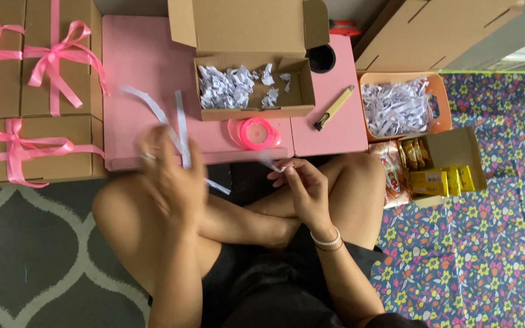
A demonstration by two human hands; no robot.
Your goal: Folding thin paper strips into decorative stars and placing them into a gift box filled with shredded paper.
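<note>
While both hands work above the crossed legs, a strip of white ribbon (180, 130) runs between them.

Left hand (168, 176), blurred, is closed on the ribbon, whose loose ends rise over the pink desk (147, 61). Right hand (302, 185) pinches the ribbon's other end between fingertips. Just beyond, on the desk, lie a pink ribbon spool (255, 132) and an open cardboard box (253, 88) holding shredded paper. Beribboned boxes (31, 91) stand left; an orange basket (403, 106) of shreds stands right.
</note>
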